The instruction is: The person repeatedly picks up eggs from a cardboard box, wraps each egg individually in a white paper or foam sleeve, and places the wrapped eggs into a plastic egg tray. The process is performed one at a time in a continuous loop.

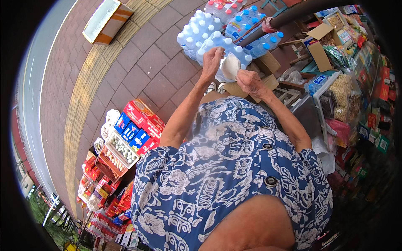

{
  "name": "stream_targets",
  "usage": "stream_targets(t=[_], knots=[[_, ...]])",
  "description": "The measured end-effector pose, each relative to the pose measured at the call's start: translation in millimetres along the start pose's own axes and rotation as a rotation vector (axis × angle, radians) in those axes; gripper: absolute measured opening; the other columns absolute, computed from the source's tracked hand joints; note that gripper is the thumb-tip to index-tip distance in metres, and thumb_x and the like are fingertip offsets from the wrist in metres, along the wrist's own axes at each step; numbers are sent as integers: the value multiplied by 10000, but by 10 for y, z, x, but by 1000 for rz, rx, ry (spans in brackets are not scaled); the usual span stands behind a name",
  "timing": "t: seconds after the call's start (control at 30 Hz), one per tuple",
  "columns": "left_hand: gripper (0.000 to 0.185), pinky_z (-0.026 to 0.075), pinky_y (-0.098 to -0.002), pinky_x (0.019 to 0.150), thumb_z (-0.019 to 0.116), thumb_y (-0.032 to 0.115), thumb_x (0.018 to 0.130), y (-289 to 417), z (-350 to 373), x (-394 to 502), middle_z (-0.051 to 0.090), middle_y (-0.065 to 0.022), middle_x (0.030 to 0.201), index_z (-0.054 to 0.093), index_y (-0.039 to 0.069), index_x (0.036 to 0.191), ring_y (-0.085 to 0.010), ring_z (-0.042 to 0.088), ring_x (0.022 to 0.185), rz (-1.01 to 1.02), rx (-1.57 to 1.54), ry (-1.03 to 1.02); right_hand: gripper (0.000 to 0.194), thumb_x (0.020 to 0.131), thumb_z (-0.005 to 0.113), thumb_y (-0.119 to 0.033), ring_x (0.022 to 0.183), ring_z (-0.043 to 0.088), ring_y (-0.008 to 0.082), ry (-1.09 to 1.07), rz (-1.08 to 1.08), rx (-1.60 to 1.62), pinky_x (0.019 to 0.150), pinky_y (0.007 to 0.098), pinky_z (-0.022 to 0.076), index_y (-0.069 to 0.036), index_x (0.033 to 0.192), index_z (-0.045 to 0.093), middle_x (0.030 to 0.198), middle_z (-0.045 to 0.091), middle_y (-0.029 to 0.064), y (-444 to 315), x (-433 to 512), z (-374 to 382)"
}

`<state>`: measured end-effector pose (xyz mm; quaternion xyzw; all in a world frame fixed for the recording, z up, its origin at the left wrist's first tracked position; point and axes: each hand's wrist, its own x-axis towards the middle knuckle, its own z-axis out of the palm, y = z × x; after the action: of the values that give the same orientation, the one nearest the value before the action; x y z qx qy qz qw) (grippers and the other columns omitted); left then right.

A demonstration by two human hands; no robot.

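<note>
A white, curved, cup-like piece [231, 66], possibly a face mask, is held at its lower right edge by my right hand [252, 82]. On its other side, my left hand [213, 61] is raised with its fingers bent together. Whether those fingers pinch a thin part of the white piece cannot be made out. Behind both hands stand shrink-wrapped packs of bottles with white caps [220, 40]. Packs with blue caps [241, 26] sit beyond them, to the right.
A white-and-orange box [106, 23] stands on the paving at upper left. Egg baskets [121, 149] and red cartons [139, 114] are at left. A dark pole [292, 15] crosses the upper right. On the right are an opened cardboard box [318, 56] and a clear bin of packed snacks [340, 100].
</note>
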<state>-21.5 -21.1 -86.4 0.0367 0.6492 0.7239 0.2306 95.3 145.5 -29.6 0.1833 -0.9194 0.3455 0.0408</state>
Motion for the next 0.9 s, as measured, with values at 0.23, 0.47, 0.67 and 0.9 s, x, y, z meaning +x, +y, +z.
stream_targets(t=[0.23, 0.47, 0.67, 0.9], knots=[[395, 493, -288, 679, 695, 345, 904, 523, -146, 382, 682, -55, 864, 716, -22, 1049, -131, 597, 771, 18, 508, -517, 107, 851, 609, -62, 727, 620, 351, 27, 14, -7, 611, 437, 485, -31, 782, 532, 752, 543, 148, -98, -1, 58], [323, 525, -273, 672, 703, 251, 851, 750, -253, 458, 699, -70, 892, 712, -11, 1040, -134, 630, 770, -74, 463, -713, 115, 851, 615, -76, 739, 615, 374, 79, 92, 42, 620, 453, 485, -19, 797, 532, 773, 558, 159, -144, -8, 75], [246, 541, -289, 611, 671, 146, 782, 797, -170, 475, 696, -102, 798, 712, -58, 913, -156, 662, 678, -120, 497, -595, 115, 876, 605, -86, 765, 620, 399, 156, 167, 35, 632, 473, 484, -11, 822, 536, 785, 564, 186, -188, 2, 196], [180, 522, -277, 577, 627, 71, 779, 788, -136, 468, 670, -83, 717, 692, -67, 875, -143, 650, 616, -67, 580, -495, 107, 919, 588, -89, 821, 623, 436, 149, 358, 185, 670, 490, 490, -8, 866, 541, 832, 593, 207, -184, 0, 261]])
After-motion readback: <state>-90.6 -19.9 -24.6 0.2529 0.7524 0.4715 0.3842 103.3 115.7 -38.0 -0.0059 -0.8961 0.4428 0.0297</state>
